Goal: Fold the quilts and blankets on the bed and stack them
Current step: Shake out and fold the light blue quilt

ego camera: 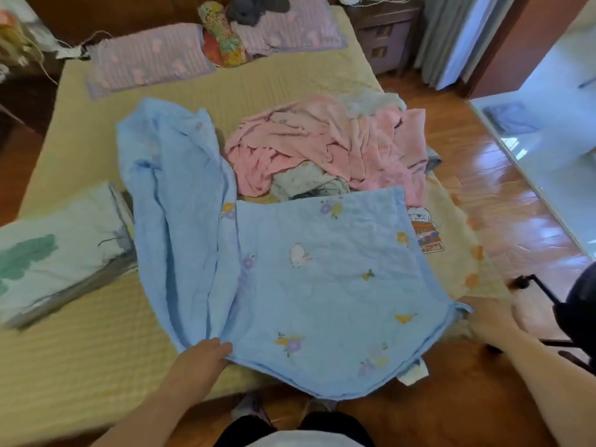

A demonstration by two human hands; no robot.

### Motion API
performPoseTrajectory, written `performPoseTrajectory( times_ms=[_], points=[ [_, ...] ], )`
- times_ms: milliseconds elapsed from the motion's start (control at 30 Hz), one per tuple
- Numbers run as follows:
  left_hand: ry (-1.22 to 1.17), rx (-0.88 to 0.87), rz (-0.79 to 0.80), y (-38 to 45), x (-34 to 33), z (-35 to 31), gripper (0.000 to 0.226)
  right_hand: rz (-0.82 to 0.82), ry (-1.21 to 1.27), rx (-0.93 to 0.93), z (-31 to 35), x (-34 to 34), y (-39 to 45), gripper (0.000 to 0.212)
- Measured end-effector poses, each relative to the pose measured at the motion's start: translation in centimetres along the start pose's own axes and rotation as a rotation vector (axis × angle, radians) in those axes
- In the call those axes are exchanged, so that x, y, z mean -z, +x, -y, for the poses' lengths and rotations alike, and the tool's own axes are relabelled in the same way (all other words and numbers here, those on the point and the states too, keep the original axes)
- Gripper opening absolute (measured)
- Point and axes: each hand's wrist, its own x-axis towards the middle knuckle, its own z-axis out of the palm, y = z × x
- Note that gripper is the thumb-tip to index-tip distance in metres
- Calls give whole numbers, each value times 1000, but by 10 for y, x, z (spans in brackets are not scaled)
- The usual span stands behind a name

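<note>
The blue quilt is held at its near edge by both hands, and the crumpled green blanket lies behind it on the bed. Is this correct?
Not quite: the head view shows the crumpled blanket is pink, not green. The rest holds: the left hand and the right hand hold the blue quilt at its near edge, the blanket behind it on the bed.

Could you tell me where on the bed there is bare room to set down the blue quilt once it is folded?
Bare mattress lies near the foot on the left, between the folded white quilt and the blue quilt. Another bare band runs between the purple pillows and the pink blanket heap. The right side is crowded.
</note>
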Motion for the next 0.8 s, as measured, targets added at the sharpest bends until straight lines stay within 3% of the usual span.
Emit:
performPoseTrajectory(
  times_ms=[133, 233, 333, 400, 500, 633, 800],
  points=[
    [40, -12, -41, 12, 21, -10, 27, -62, -68, -10, 34, 18, 26, 18],
    [-9, 19, -81, 12, 35, -18, 26, -134, 329, 160, 121, 30, 17, 27],
    [-146, 38, -141, 6, 42, -22, 19, -42, 529, 422, 231, 22, -13, 23],
    [-208, 52, -198, 1, 47, -23, 16, 75, 465, 570, 287, 0, -33, 17],
    [-265, 42, -228, -2, 55, -14, 14, 114, 298, 691, 345, -39, -62, 17],
    [-439, -8, -262, 2, 69, 4, 16, 213, 234, 710, 389, -84, -85, 57],
    [-518, -196, -165, -2, 75, 29, 18, -20, 74, 551, 409, -117, -84, 57]
  ],
)
